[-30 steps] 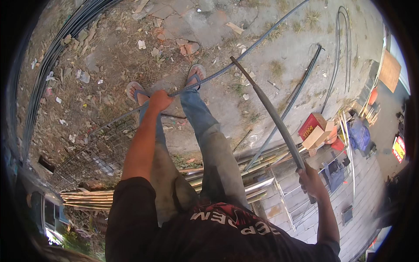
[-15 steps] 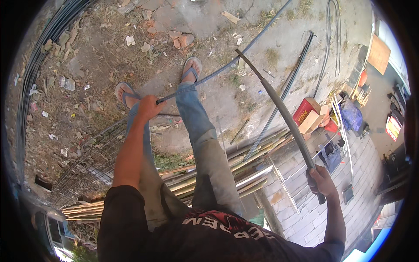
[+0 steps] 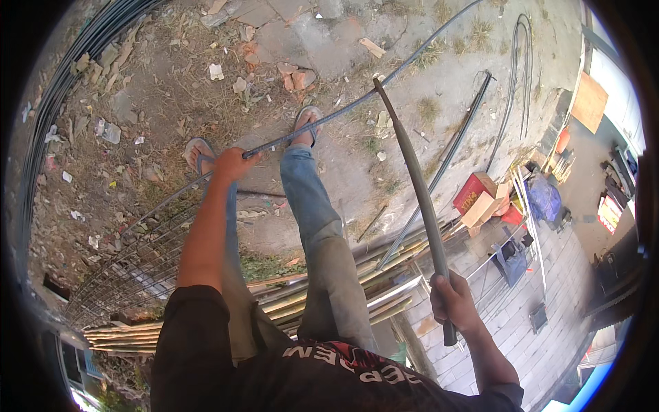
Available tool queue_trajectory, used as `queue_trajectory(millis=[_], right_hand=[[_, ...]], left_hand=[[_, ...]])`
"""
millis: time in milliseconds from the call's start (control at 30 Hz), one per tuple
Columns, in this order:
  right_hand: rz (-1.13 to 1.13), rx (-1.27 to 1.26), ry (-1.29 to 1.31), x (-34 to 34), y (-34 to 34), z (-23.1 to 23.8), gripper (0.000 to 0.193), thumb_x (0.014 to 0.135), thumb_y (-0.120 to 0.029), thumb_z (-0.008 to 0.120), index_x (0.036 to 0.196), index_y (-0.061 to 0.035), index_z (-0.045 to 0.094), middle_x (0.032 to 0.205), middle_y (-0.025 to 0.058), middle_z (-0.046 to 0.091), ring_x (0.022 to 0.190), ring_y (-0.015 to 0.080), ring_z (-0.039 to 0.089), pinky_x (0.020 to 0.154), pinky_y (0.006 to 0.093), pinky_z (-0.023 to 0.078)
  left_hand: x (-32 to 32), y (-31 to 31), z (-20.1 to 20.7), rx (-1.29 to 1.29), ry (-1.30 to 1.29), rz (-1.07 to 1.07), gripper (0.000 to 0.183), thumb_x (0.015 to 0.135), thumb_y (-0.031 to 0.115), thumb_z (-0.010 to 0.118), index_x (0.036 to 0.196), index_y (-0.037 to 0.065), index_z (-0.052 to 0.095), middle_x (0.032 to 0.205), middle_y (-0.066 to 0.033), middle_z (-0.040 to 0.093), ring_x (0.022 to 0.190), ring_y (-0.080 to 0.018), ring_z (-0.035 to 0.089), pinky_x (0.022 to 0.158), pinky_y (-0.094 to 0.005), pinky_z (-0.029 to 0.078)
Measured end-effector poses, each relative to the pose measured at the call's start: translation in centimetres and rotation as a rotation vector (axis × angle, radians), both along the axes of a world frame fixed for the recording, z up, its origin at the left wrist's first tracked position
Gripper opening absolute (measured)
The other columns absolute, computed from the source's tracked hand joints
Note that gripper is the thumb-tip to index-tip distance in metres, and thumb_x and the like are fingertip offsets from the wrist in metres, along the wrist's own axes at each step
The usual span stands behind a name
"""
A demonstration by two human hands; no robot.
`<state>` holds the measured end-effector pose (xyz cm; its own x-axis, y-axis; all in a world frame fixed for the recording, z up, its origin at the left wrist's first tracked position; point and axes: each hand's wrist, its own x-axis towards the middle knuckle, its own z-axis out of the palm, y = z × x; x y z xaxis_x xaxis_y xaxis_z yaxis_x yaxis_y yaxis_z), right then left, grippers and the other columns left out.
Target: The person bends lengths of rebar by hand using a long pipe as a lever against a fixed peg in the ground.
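My left hand (image 3: 233, 165) is closed round a bundle of thin dark steel rods (image 3: 288, 139). It runs past my right foot toward the upper right, just off the ground. My right hand (image 3: 453, 302) grips the lower end of a long dark metal bar (image 3: 420, 182). That bar looks curved and narrows toward its far tip, which appears close to the rods; whether they touch I cannot tell. Both my sandalled feet stand on the ground beyond the left hand.
Many dark rods (image 3: 51, 103) curve along the left rim. A steel mesh cage (image 3: 137, 257) lies lower left, beside bamboo poles (image 3: 130, 336) stretching behind my legs. Other rods (image 3: 446, 161), a bent rod (image 3: 509, 89) and a red box (image 3: 473, 191) lie rightward. Broken bricks (image 3: 296, 77) litter the ground.
My right hand has swung left with the bar, which now stands steeper in the picture, while its tip has hardly shifted. My left hand keeps its hold on the rods.
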<state>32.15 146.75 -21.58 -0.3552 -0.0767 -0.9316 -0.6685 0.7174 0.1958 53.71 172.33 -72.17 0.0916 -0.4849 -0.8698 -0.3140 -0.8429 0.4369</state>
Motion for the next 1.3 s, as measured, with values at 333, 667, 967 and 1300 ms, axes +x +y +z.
queue_trajectory(millis=[333,667,967,1300], right_hand=[[-0.143,0.003,-0.094,1.8,1.8,-5.6,0.029,0.101,-0.034,0.05,0.09,-0.0082,0.043,0.059,0.0005,0.044,0.038,0.0084,0.041,0.033,0.0246,0.035],[-0.071,-0.085,-0.064,5.5,4.7,-9.2,0.028,0.099,-0.032,0.054,0.092,-0.0078,0.041,0.056,-0.0016,0.042,0.037,0.0064,0.038,0.032,0.0245,0.032],[-0.081,-0.091,-0.069,8.6,9.4,-16.7,0.026,0.099,-0.03,0.055,0.091,-0.0088,0.041,0.055,-0.0032,0.038,0.037,0.0066,0.037,0.034,0.0262,0.032],[0.351,-0.335,-0.047,2.8,6.2,-10.4,0.022,0.093,-0.021,0.06,0.095,0.0,0.057,0.059,-0.0054,0.045,0.051,0.0042,0.042,0.045,0.0247,0.033]], left_hand=[[2.0,1.4,-5.1,0.132,-0.247,-0.053,0.058,0.08,0.055,0.067,0.08,-0.003,0.069,0.086,-0.0245,0.069,0.082,-0.0403,0.067,0.072,-0.0482,0.053],[3.9,0.1,-3.5,0.318,-0.342,-0.001,0.047,0.081,0.039,0.068,0.103,-0.002,0.068,0.1,-0.0262,0.068,0.101,-0.0413,0.064,0.085,-0.048,0.052],[15.9,1.0,-3.0,0.277,-0.494,-0.048,0.041,0.081,0.038,0.067,0.097,0.0,0.069,0.097,-0.0214,0.069,0.094,-0.0379,0.067,0.079,-0.0457,0.055],[23.7,-2.8,2.9,0.023,-0.541,-0.259,0.038,0.079,0.036,0.066,0.086,-0.001,0.072,0.092,-0.0253,0.068,0.088,-0.0403,0.067,0.078,-0.0482,0.054]])
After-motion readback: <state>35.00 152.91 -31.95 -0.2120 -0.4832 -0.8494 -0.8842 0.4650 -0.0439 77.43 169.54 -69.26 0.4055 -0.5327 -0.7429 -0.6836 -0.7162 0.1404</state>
